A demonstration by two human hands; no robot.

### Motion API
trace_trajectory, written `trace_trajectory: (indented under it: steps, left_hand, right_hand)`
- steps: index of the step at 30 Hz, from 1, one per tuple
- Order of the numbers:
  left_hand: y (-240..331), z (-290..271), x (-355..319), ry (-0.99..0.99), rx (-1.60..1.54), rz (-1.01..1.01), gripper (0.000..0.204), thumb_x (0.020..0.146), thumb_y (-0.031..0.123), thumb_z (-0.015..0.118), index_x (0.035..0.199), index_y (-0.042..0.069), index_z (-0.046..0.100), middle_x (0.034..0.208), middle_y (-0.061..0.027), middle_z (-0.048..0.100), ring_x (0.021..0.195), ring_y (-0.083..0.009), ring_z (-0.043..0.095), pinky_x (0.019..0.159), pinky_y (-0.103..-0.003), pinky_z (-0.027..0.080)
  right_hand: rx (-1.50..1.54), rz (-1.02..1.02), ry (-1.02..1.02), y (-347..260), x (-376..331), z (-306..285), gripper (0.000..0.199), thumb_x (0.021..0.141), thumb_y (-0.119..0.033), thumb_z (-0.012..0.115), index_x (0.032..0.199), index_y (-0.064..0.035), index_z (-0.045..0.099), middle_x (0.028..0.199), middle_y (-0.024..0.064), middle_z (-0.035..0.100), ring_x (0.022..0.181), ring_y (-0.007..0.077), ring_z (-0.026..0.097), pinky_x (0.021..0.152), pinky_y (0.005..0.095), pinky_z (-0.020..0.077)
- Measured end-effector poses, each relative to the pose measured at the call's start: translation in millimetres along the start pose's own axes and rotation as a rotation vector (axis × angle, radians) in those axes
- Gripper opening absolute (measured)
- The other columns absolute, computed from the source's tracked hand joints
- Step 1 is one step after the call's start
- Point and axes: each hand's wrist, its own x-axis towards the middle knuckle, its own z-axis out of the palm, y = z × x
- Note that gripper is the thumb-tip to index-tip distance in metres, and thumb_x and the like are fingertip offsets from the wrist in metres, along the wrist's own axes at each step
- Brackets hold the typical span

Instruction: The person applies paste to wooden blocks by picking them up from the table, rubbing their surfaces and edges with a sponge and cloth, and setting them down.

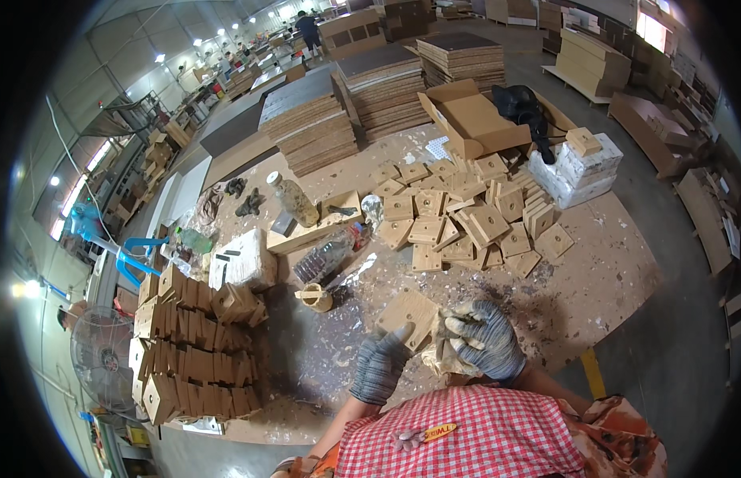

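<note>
My left hand [380, 365], in a grey striped knit glove, grips the near left edge of a flat square wooden block [410, 312] with small holes, thumb on its top face. My right hand [490, 341], in a matching glove with pale stained fingers, is curled closed just right of the block. What its fingers hold is too small or hidden to make out. Under and beside the right fingers is a crumpled pale yellowish thing [446, 360], its kind unclear. Past the block stands a small tan pot [316, 298] with a stick across its rim.
Loose wooden blocks [466, 211] lie heaped at the far right, with neat stacks of blocks [195, 350] at the left. Plastic bottles [326, 253], a wooden tray [338, 209], a white wrapped package [244, 261] and a cardboard box [466, 131] are on the table. A fan [107, 358] stands left.
</note>
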Motion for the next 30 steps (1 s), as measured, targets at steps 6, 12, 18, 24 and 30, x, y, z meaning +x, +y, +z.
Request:
trace_trajectory:
  steps: [6,12,18,24,30]
  left_hand:
    - [8.4,5.8,-7.6,-0.120,-0.150,-0.032,0.054,0.085,0.012,0.066,0.132,0.004,0.041,0.125,-0.0107,0.053,0.117,-0.0253,0.053,0.100,-0.048,0.044]
    - [-3.6,-11.9,2.2,-0.047,0.024,-0.105,0.053,0.085,0.015,0.067,0.130,0.003,0.043,0.124,-0.0116,0.052,0.113,-0.0241,0.055,0.099,-0.048,0.045]
    - [0.8,-12.4,2.2,-0.015,-0.015,-0.313,0.062,0.085,0.020,0.068,0.136,0.000,0.038,0.125,-0.0161,0.051,0.105,-0.0248,0.060,0.087,-0.038,0.054]
    - [4.5,14.2,-12.2,-0.064,0.123,0.047,0.066,0.088,0.023,0.066,0.140,-0.002,0.035,0.134,-0.0172,0.046,0.113,-0.0256,0.056,0.091,-0.035,0.052]
    - [14.4,8.2,-10.9,-0.267,-0.036,-0.108,0.081,0.082,0.019,0.072,0.147,0.007,0.025,0.142,-0.0113,0.039,0.114,-0.0190,0.053,0.090,-0.035,0.051]
  right_hand:
    - [-0.122,-0.046,0.213,-12.7,8.8,-19.4,0.036,0.073,-0.003,0.072,0.108,-0.0045,0.068,0.112,0.0071,0.054,0.099,0.0205,0.057,0.088,0.0304,0.0474]
    - [-0.121,-0.097,0.228,-18.6,7.6,-23.1,0.034,0.072,-0.001,0.072,0.106,-0.0036,0.068,0.110,0.0080,0.056,0.101,0.0209,0.056,0.089,0.0315,0.0475]
    - [0.457,0.186,0.371,-0.6,7.9,-16.1,0.028,0.080,-0.012,0.071,0.106,-0.0012,0.065,0.106,0.0091,0.062,0.097,0.0190,0.062,0.084,0.0303,0.0523]
    - [1.206,0.592,0.291,8.5,-0.6,-11.9,0.023,0.091,-0.016,0.057,0.105,0.0023,0.061,0.094,0.0103,0.065,0.085,0.0255,0.068,0.083,0.0370,0.0560]
    - [1.509,0.654,0.214,19.1,-14.6,-3.9,0.030,0.097,-0.017,0.050,0.120,0.0012,0.051,0.111,0.0156,0.060,0.101,0.0285,0.063,0.095,0.0437,0.0511]
